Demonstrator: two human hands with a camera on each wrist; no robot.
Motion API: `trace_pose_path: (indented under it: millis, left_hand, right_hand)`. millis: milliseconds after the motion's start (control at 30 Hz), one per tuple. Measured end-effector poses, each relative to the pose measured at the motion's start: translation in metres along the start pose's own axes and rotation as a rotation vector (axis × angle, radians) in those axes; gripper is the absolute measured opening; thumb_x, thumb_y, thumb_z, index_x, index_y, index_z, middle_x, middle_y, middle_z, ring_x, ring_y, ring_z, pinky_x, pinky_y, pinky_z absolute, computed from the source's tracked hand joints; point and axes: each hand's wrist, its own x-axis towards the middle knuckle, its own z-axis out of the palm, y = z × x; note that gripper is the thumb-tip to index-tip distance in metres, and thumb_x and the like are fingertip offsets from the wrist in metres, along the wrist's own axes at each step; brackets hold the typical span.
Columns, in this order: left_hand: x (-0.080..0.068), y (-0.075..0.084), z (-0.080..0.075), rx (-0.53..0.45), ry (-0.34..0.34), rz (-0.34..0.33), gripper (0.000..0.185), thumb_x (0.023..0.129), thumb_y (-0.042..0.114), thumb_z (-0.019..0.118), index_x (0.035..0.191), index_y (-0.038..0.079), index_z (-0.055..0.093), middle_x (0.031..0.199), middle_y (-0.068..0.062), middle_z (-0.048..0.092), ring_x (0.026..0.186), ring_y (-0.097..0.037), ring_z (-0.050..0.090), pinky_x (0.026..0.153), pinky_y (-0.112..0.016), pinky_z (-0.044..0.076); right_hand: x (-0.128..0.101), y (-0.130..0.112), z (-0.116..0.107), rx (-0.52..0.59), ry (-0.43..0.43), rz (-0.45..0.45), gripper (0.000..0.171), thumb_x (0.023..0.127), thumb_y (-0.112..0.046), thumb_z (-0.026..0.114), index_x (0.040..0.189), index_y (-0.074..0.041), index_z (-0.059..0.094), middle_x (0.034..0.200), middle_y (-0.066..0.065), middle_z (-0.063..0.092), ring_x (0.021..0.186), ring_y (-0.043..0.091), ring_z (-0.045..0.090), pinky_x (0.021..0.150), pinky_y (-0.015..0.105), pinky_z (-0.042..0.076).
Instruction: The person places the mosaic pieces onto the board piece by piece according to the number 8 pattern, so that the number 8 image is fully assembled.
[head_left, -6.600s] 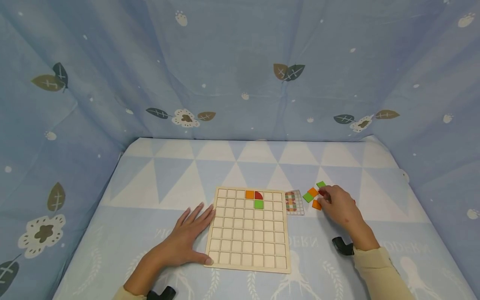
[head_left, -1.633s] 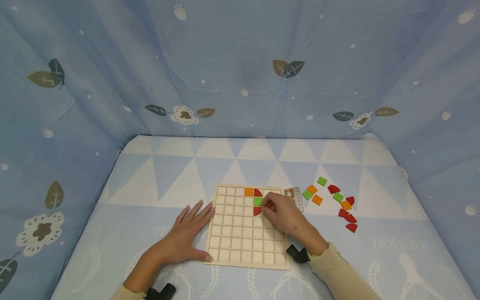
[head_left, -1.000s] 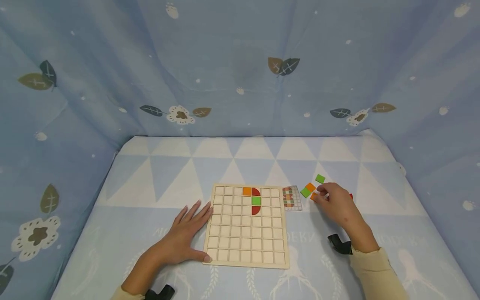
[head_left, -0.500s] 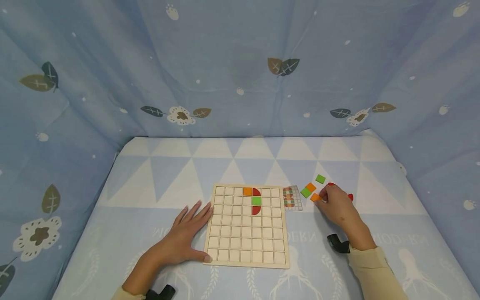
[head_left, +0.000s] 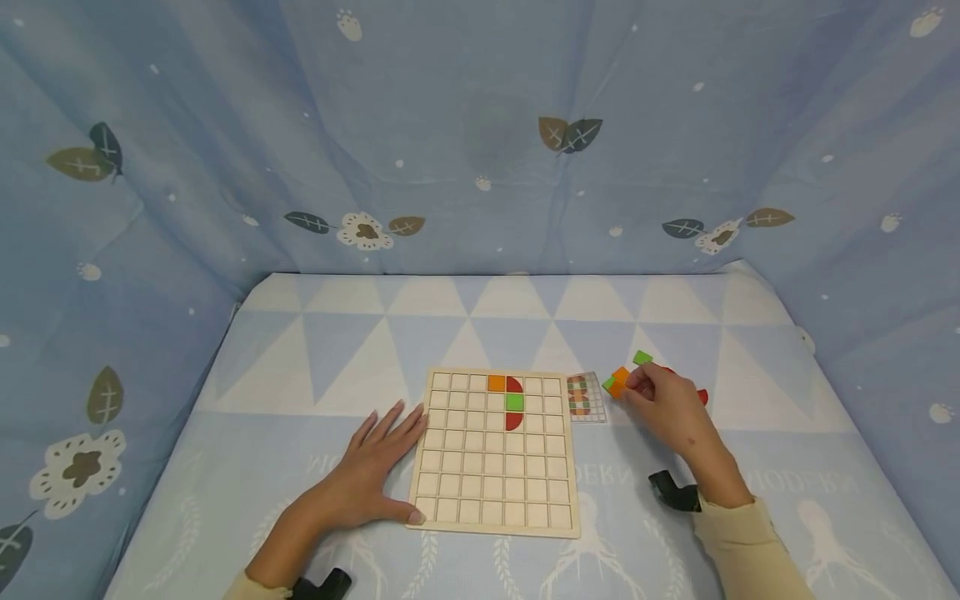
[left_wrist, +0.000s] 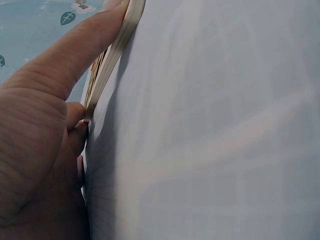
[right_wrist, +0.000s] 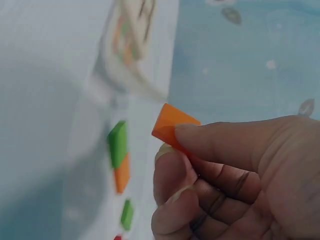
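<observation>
A wooden grid board [head_left: 480, 467] lies on the table. In its upper cells sit an orange square tile [head_left: 497, 383], a red quarter-round tile [head_left: 513, 384], a green square tile [head_left: 514, 402] and another red quarter-round [head_left: 513, 422]. My left hand [head_left: 367, 479] rests along the board's left side, fingers spread and thumb at the near corner. Thumb and fingertips of my right hand [head_left: 671, 412] pinch an orange square tile [right_wrist: 172, 122], raised off the table right of the board. Beneath it, a green tile [right_wrist: 118, 145] and another orange tile [right_wrist: 122, 172] show.
A pattern card [head_left: 587, 398] lies against the board's right side. A green tile [head_left: 642, 357] lies beyond the right hand, which partly covers red pieces [head_left: 702, 397]. Patterned blue cloth [head_left: 480, 167] walls the table at the back and sides.
A second red quarter-round was added below the green tile on the board. My right hand then went back to the loose tiles and lifted an orange one. The left hand stayed put.
</observation>
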Motion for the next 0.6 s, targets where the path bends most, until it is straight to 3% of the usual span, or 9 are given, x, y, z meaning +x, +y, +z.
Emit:
trace_pose_path:
  millis: [367,600]
  left_hand:
    - [0.000,0.000,-0.001,-0.012,-0.003,0.007,0.130,0.071,0.072,0.083,0.168,0.013,0.020,0.175,0.001,0.012,0.161,-0.032,0.001,0.124,-0.059,-0.004]
    - [-0.001,-0.001,-0.001,-0.006,0.009,0.017,0.129,0.072,0.072,0.083,0.168,0.012,0.022,0.175,-0.003,0.014,0.160,-0.035,0.002,0.123,-0.061,-0.002]
  right_hand:
    - [0.009,-0.048,0.025,0.118,-0.078,-0.152,0.010,0.095,-0.005,0.076,0.104,-0.007,0.072,0.090,-0.001,0.069,0.077,0.015,0.061,0.069,0.029,0.056]
    - [0.013,-0.072,0.054,0.115,-0.149,-0.289,0.006,0.096,-0.008,0.075,0.101,-0.011,0.074,0.085,-0.008,0.066,0.074,0.011,0.055,0.068,0.030,0.052]
